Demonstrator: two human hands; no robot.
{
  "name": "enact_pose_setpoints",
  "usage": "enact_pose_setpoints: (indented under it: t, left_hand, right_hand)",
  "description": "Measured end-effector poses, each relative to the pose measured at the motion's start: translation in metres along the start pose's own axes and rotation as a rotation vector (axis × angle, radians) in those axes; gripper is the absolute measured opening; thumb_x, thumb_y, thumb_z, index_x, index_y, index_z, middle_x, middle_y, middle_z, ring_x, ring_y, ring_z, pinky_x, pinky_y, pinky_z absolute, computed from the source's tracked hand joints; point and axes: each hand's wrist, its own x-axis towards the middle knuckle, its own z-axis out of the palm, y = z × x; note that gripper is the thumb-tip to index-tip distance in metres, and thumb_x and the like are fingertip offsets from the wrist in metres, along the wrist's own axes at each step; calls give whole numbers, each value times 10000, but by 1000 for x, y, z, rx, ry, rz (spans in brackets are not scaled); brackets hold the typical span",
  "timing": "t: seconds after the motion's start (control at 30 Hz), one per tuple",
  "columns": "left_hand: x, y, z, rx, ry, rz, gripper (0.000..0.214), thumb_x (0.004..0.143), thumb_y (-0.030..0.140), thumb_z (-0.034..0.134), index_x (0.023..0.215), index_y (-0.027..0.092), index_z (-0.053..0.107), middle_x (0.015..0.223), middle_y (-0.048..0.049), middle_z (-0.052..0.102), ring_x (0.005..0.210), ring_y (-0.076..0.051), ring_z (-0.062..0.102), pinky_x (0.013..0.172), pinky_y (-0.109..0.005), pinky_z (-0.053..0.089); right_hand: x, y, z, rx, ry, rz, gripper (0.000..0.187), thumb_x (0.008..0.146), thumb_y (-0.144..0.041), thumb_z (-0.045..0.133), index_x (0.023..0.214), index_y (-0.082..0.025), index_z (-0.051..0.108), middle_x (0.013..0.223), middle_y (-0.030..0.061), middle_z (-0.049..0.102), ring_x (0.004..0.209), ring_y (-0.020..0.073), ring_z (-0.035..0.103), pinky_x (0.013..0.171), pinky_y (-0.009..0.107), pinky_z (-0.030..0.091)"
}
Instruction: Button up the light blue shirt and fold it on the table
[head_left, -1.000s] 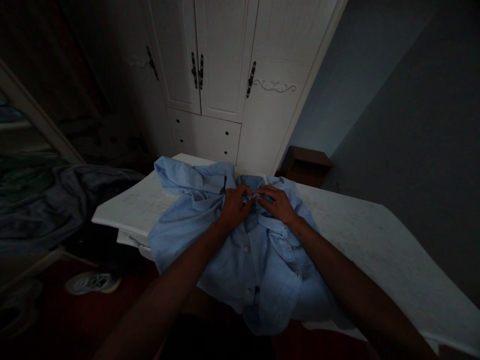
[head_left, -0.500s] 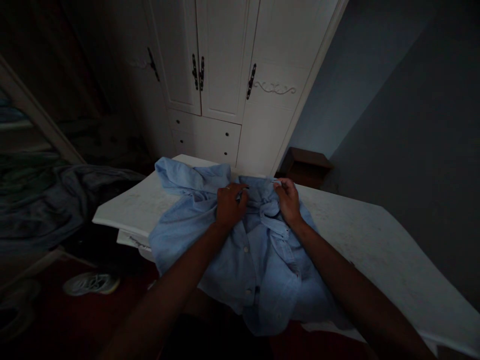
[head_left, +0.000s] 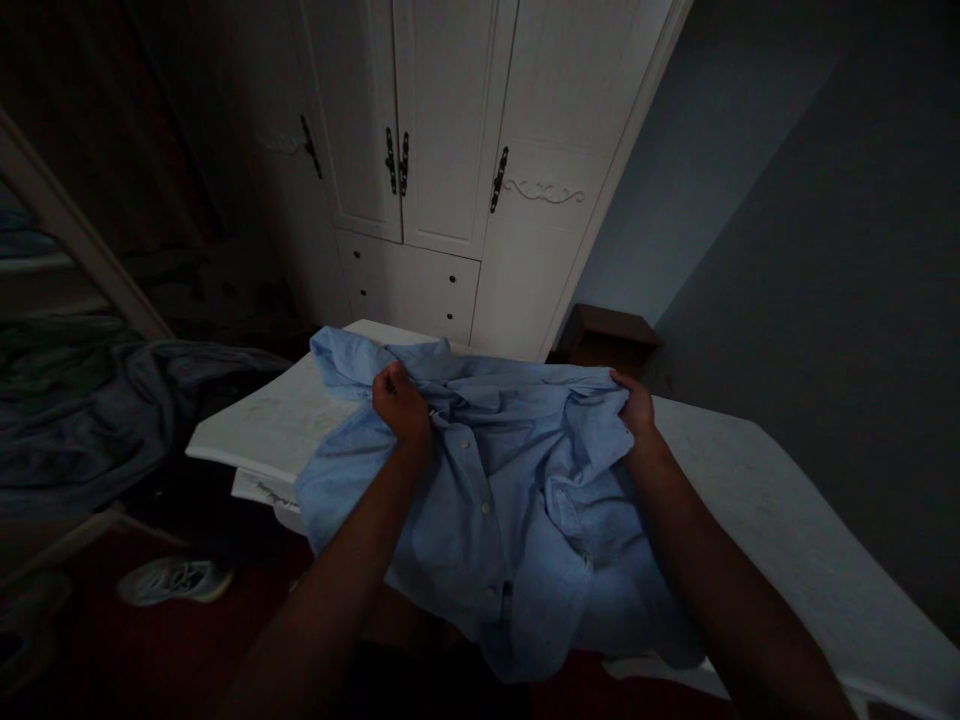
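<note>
A light blue button-up shirt (head_left: 480, 470) lies across the white table, its lower part draping over the near edge. Small pale buttons run down its middle. My left hand (head_left: 401, 400) is closed on the fabric at the upper left, fingers curled. At the upper right, my right hand (head_left: 636, 408) grips the shirt's far edge, its fingertips partly hidden by the cloth. Between both hands the fabric is stretched fairly taut, with some folds. One sleeve (head_left: 341, 360) lies bunched toward the far left corner of the table.
The white table (head_left: 727, 500) reaches out to the right. Behind it stands a white wardrobe (head_left: 442, 120) with dark handles, beside a small brown cabinet (head_left: 611, 335). Dark grey cloth (head_left: 150, 410) is heaped at the left, and a shoe (head_left: 176, 580) rests on the red floor.
My hands have moved apart, left hand to the left and right hand to the right. The bunched upper part of the shirt is now spread wide between them.
</note>
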Motion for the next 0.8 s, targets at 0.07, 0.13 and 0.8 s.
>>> enact_pose_setpoints:
  t: [0.07,0.13,0.8]
  left_hand:
    - [1,1,-1,4,-8,1,257,913,338,438,723,191,527,689,5,558,715,-146,542,719,-264,459]
    - [1,4,-3,17,2,-14,286,917,335,416,681,197,501,630,19,503,666,-142,504,676,-258,440]
    - [42,49,-23,274,-404,336,394,923,276,473,541,196,418,518,24,417,541,-135,411,558,-258,301]
  right_hand:
    - [1,-7,-8,36,-26,2,103,656,-257,680,751,-219,667,675,-8,690,632,212,664,716,403,596]
    - [3,-16,-16,83,21,-28,152,626,-213,706,776,-208,676,704,-14,696,639,193,665,741,386,593]
    - [-7,-46,-11,186,169,-250,286,605,-272,824,846,-179,702,900,31,749,776,180,694,764,334,586]
